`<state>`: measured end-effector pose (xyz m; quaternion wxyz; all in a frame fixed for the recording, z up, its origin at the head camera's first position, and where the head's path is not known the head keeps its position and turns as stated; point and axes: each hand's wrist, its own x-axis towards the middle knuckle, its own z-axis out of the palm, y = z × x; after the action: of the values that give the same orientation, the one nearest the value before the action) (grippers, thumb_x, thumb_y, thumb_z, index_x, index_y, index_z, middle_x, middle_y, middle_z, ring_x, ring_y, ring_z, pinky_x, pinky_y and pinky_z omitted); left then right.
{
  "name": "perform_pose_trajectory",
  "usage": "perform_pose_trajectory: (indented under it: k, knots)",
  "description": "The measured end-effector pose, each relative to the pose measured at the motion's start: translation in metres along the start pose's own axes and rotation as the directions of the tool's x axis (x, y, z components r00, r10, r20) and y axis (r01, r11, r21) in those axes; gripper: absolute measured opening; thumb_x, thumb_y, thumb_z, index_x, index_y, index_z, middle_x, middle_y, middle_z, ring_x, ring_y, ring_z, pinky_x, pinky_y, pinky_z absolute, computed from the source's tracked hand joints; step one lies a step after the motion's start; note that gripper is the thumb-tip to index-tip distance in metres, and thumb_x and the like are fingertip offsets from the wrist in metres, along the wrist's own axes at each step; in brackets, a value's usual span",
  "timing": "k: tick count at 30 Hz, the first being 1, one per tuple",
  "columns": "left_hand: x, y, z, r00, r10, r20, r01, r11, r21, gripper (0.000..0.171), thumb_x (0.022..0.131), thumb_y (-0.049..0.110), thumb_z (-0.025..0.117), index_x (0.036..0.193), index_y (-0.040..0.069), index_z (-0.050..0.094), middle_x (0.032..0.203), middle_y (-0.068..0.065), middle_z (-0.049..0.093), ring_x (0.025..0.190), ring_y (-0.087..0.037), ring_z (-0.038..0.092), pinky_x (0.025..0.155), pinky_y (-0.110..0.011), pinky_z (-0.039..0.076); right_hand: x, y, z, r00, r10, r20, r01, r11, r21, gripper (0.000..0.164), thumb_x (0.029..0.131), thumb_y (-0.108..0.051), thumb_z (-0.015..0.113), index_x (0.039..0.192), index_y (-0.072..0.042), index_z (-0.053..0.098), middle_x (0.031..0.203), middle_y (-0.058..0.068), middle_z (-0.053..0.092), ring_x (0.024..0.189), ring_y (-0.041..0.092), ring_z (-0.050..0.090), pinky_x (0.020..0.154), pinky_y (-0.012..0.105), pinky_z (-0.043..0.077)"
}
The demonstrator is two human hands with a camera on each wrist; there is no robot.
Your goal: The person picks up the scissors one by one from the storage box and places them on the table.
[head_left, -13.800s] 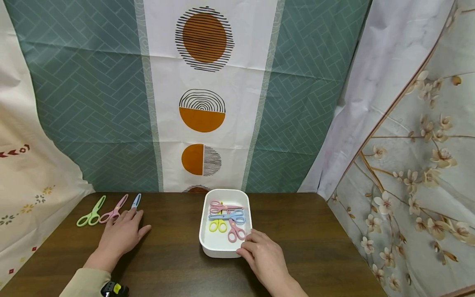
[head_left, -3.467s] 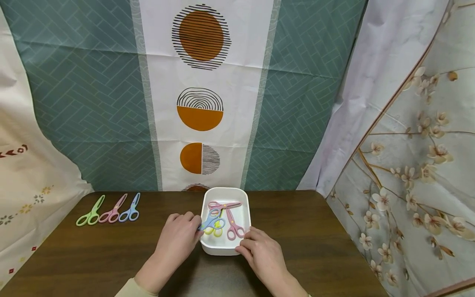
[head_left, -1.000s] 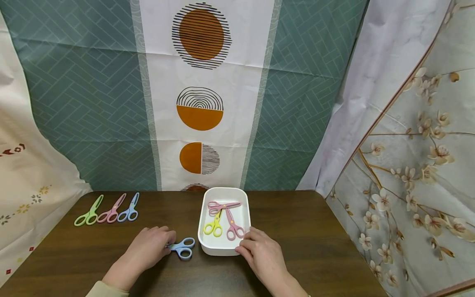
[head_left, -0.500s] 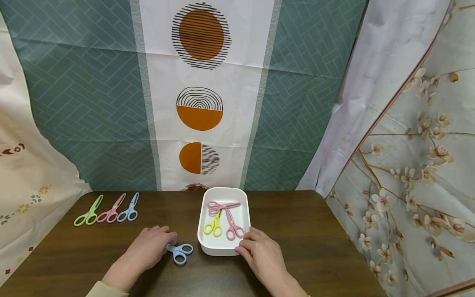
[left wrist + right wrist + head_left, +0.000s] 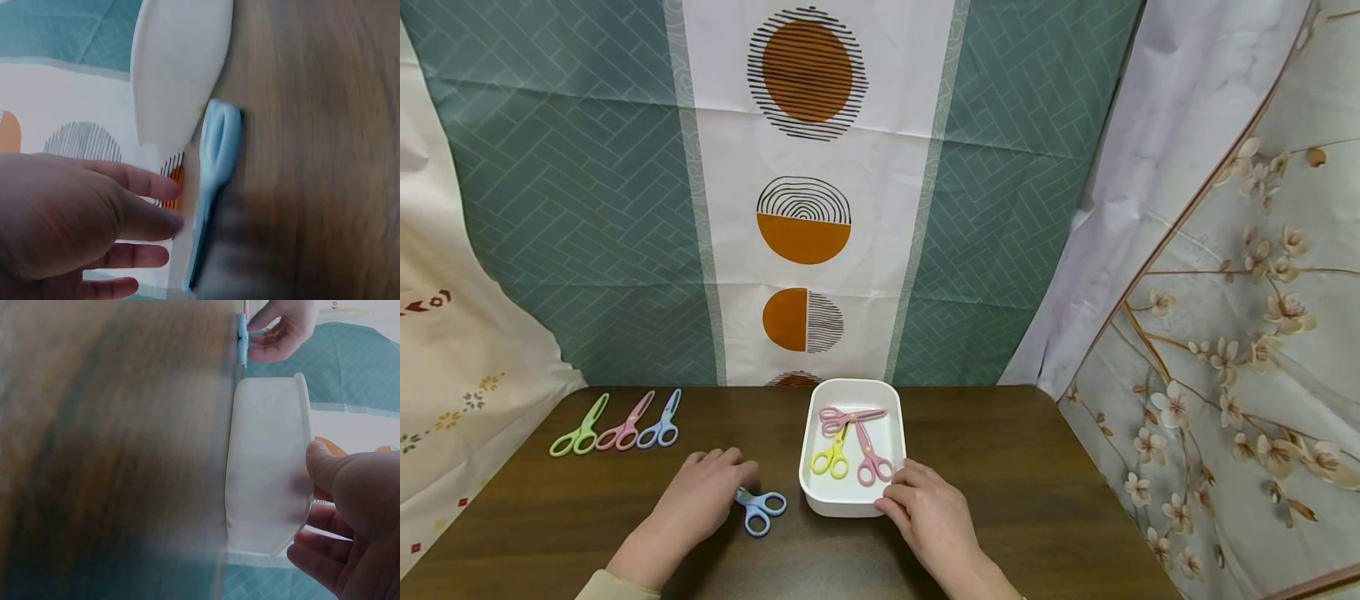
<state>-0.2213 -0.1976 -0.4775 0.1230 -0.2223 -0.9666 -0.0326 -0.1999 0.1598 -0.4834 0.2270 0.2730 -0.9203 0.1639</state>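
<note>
In the head view, my left hand (image 5: 700,496) is over the table, left of the white tray. Beside its fingertips a pair of light blue scissors (image 5: 751,502) lies on the wood, handles toward the tray. The left wrist view shows these scissors (image 5: 211,178) flat on the table, with the thumb and fingers loosely spread and a small gap to them. My right hand (image 5: 928,508) pinches the tray's front right rim, thumb and fingers on either side of the tray wall (image 5: 269,456). Inside the tray (image 5: 850,508) are yellow scissors (image 5: 835,458) and two pink pairs (image 5: 871,457).
At the table's back left, green scissors (image 5: 580,435), pink scissors (image 5: 625,429) and another blue pair (image 5: 662,427) lie in a row, tips pointing away. Bare wood (image 5: 1015,467) is right of the tray. Patterned curtains (image 5: 1015,208) hang behind and at both sides.
The blue scissors have gone from the tray to the table on its left, their handles swinging frontward in the last second. My left hand has let go of them; my right hand stays put.
</note>
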Motion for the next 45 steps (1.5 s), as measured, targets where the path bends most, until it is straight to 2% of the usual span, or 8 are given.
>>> perform_pose_trajectory:
  k: [5, 8, 16, 20, 24, 28, 39, 45]
  knots:
    - [-0.005, 0.017, -0.003, 0.998, -0.020, -0.058, 0.022, 1.000, 0.021, 0.019, 0.091, 0.017, 0.090, 0.105, 0.021, 0.078, 0.093, 0.002, 0.067, 0.089, -0.026, 0.070, 0.088, -0.061, 0.058, 0.000, 0.000, 0.000, 1.000, 0.003, 0.007, -0.003, 1.000, 0.003, 0.012, 0.098, -0.034, 0.086, 0.092, -0.024, 0.084, 0.106, -0.007, 0.077, 0.127, 0.023, 0.070, 0.100, 0.044, 0.061]
    - [-0.010, 0.030, -0.005, 0.997, -0.037, -0.073, 0.039, 0.999, 0.034, 0.025, 0.092, 0.025, 0.090, 0.113, 0.018, 0.079, 0.097, -0.001, 0.070, 0.092, -0.027, 0.071, 0.089, -0.060, 0.058, 0.000, 0.000, 0.000, 1.000, 0.001, 0.004, -0.001, 1.000, -0.001, 0.012, 0.098, -0.034, 0.086, 0.092, -0.023, 0.084, 0.105, -0.007, 0.076, 0.126, 0.022, 0.070, 0.100, 0.043, 0.061]
    - [-0.018, 0.064, -0.009, 0.997, -0.061, -0.041, 0.064, 0.996, 0.062, 0.036, 0.094, 0.037, 0.089, 0.122, 0.016, 0.079, 0.107, -0.005, 0.072, 0.097, -0.029, 0.072, 0.093, -0.060, 0.057, 0.000, 0.000, -0.001, 1.000, -0.003, -0.004, 0.003, 1.000, -0.006, 0.013, 0.097, -0.034, 0.087, 0.092, -0.023, 0.084, 0.106, -0.007, 0.076, 0.126, 0.023, 0.070, 0.100, 0.043, 0.061]
    - [-0.017, 0.074, -0.009, 0.997, -0.079, 0.026, 0.078, 0.996, 0.043, 0.042, 0.094, 0.040, 0.087, 0.126, 0.014, 0.079, 0.114, -0.010, 0.072, 0.104, -0.033, 0.071, 0.095, -0.062, 0.055, 0.000, 0.000, -0.001, 1.000, 0.005, 0.004, -0.005, 1.000, -0.005, 0.012, 0.097, -0.034, 0.087, 0.092, -0.023, 0.085, 0.106, -0.007, 0.077, 0.127, 0.023, 0.070, 0.101, 0.044, 0.061]
    - [-0.016, 0.077, -0.006, 0.986, -0.110, 0.123, 0.109, 0.994, 0.018, 0.049, 0.094, 0.044, 0.087, 0.131, 0.013, 0.077, 0.122, -0.014, 0.070, 0.113, -0.038, 0.068, 0.100, -0.068, 0.051, 0.001, 0.000, -0.001, 1.000, 0.004, 0.005, -0.004, 1.000, -0.006, 0.013, 0.098, -0.034, 0.087, 0.091, -0.024, 0.084, 0.106, -0.007, 0.076, 0.126, 0.023, 0.070, 0.101, 0.044, 0.061]
    - [-0.016, 0.078, -0.001, 0.979, -0.116, 0.168, 0.114, 0.993, 0.017, 0.051, 0.094, 0.047, 0.086, 0.131, 0.014, 0.077, 0.123, -0.014, 0.068, 0.115, -0.039, 0.067, 0.102, -0.070, 0.049, 0.000, 0.000, 0.000, 1.000, -0.011, -0.009, 0.010, 1.000, -0.007, 0.013, 0.097, -0.034, 0.087, 0.090, -0.024, 0.083, 0.105, -0.008, 0.076, 0.125, 0.022, 0.070, 0.100, 0.043, 0.061]
    - [-0.017, 0.076, 0.003, 0.982, -0.092, 0.167, 0.083, 0.995, 0.062, 0.046, 0.093, 0.047, 0.087, 0.124, 0.013, 0.079, 0.115, -0.012, 0.067, 0.108, -0.038, 0.068, 0.103, -0.066, 0.049, -0.001, -0.001, -0.001, 0.998, -0.037, -0.051, 0.036, 0.999, -0.025, 0.015, 0.095, -0.033, 0.088, 0.087, -0.023, 0.081, 0.105, -0.007, 0.076, 0.123, 0.022, 0.071, 0.096, 0.040, 0.062]
    - [-0.021, 0.075, 0.000, 0.987, -0.088, 0.131, 0.079, 0.994, 0.072, 0.048, 0.091, 0.044, 0.089, 0.116, 0.005, 0.078, 0.114, -0.012, 0.070, 0.102, -0.036, 0.070, 0.103, -0.066, 0.048, -0.002, -0.001, 0.000, 0.998, -0.044, -0.054, 0.043, 0.999, -0.018, 0.015, 0.095, -0.033, 0.089, 0.087, -0.023, 0.081, 0.104, -0.008, 0.075, 0.123, 0.022, 0.071, 0.095, 0.040, 0.062]
